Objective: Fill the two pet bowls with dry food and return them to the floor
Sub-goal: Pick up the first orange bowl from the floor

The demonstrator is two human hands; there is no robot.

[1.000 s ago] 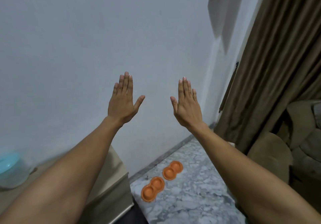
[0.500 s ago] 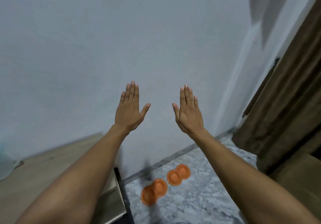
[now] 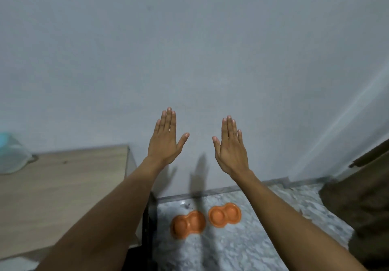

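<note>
Two orange double pet bowls lie side by side on the marble floor near the wall, the left bowl (image 3: 188,224) and the right bowl (image 3: 224,214). Both look empty. My left hand (image 3: 165,139) and my right hand (image 3: 231,146) are stretched out in front of me, well above the bowls, fingers straight and together, backs toward me. Neither hand holds or touches anything.
A light wooden table (image 3: 52,190) stands at the left with a clear container with a blue lid (image 3: 10,155) on it. A grey wall (image 3: 189,49) fills the view ahead. A brown curtain (image 3: 368,161) and a brown seat (image 3: 362,207) stand at the right.
The view has swung left and down, so the bowls now sit lower centre and the curtain is at the right edge. Both hands stay raised and flat.
</note>
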